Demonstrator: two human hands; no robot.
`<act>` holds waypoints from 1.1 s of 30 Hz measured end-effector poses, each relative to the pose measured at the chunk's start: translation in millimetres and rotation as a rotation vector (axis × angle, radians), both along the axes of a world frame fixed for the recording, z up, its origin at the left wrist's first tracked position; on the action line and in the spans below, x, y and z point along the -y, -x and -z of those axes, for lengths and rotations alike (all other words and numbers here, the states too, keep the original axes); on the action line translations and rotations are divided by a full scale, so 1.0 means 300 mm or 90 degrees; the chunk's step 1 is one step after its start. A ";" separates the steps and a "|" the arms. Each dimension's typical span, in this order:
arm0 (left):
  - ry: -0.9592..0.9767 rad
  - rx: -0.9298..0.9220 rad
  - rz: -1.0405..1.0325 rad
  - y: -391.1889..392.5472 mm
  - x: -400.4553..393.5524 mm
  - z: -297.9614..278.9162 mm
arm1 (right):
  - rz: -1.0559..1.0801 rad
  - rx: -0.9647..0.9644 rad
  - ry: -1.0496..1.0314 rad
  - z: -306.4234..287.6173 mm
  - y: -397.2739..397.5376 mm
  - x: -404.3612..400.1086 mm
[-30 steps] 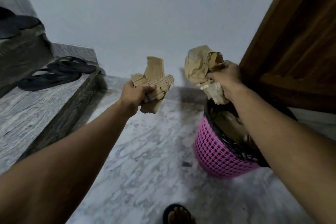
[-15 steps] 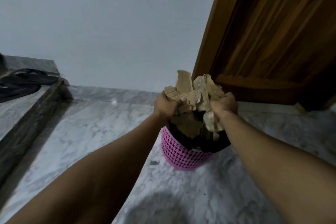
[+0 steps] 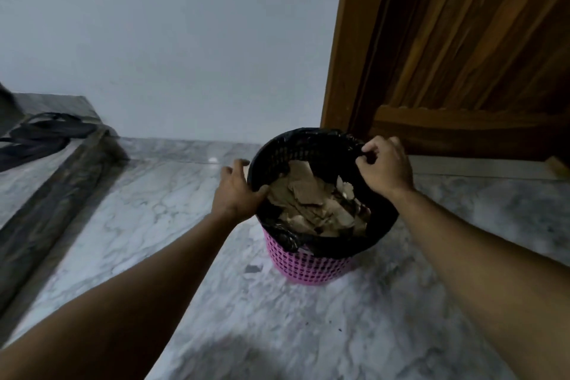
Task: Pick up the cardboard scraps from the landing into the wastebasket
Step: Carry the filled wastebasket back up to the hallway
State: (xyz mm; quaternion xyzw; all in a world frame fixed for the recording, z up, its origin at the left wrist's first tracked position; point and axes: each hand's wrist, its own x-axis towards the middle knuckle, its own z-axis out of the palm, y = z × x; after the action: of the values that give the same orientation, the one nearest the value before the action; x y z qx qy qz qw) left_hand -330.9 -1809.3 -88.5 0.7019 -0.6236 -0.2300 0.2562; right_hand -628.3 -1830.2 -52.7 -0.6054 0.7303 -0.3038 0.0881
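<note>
Fingers (image 3: 368, 154) pinching liner (image 3: 311, 142), marble landing (image 3: 154, 213) (veined)

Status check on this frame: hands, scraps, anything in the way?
Left hand grips bin rim; right hand pinches black liner. Cardboard scraps inside pink wastebasket. Nothing blocking.

Dim, flat light, cool cast. Small glare spot on marble floor (image 3: 212, 160). Soft shadow at bottom centre. Overall soft focus, wide-angle bending at door frame (image 3: 340, 40).
</note>
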 end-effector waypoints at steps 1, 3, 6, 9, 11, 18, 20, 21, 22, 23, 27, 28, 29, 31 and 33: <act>-0.042 -0.027 -0.002 -0.011 -0.004 0.000 | 0.022 -0.032 0.019 -0.011 0.042 0.005; -0.112 -0.123 -0.022 -0.014 -0.019 0.001 | 0.061 -0.042 -0.044 -0.006 0.131 0.028; -0.192 -0.265 -0.057 0.006 -0.049 -0.003 | 0.008 0.056 -0.317 0.048 0.230 0.076; -0.219 -0.271 -0.089 0.032 -0.077 0.008 | -0.048 0.094 -0.426 0.109 0.244 0.102; -0.207 -0.265 -0.121 0.047 -0.092 0.013 | -0.064 0.072 -0.381 0.125 0.230 0.117; -0.135 -0.283 -0.268 -0.076 -0.150 -0.058 | -0.158 0.108 -0.356 0.065 0.078 0.149; -0.109 -0.348 -0.308 -0.143 -0.178 -0.138 | -0.175 0.127 -0.358 0.001 -0.004 0.148; -0.097 -0.377 -0.324 -0.181 -0.194 -0.187 | -0.186 0.136 -0.358 -0.044 -0.046 0.142; -0.086 -0.400 -0.342 -0.222 -0.218 -0.253 | -0.196 0.147 -0.363 -0.100 -0.093 0.135; -0.074 -0.418 -0.361 -0.261 -0.240 -0.318 | -0.195 0.158 -0.367 -0.159 -0.138 0.123; -0.038 -0.465 -0.415 -0.412 -0.363 -0.674 | -0.214 0.196 -0.349 -0.488 -0.327 0.061; -0.030 -0.477 -0.435 -0.448 -0.396 -0.778 | -0.221 0.196 -0.344 -0.585 -0.373 0.050; -0.020 -0.499 -0.448 -0.472 -0.432 -0.877 | -0.226 0.198 -0.342 -0.680 -0.413 0.032; -0.002 -0.538 -0.469 -0.504 -0.517 -1.095 | -0.249 0.193 -0.336 -0.903 -0.493 -0.010; 0.007 -0.564 -0.485 -0.511 -0.602 -1.298 | -0.271 0.192 -0.336 -1.104 -0.567 -0.053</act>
State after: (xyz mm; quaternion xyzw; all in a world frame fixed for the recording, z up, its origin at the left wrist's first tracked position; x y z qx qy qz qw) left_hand -177.6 -1628.8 301.0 0.7121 -0.1617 -0.3902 0.5608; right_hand -458.1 -1814.2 278.6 -0.6489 0.6199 -0.1656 0.4089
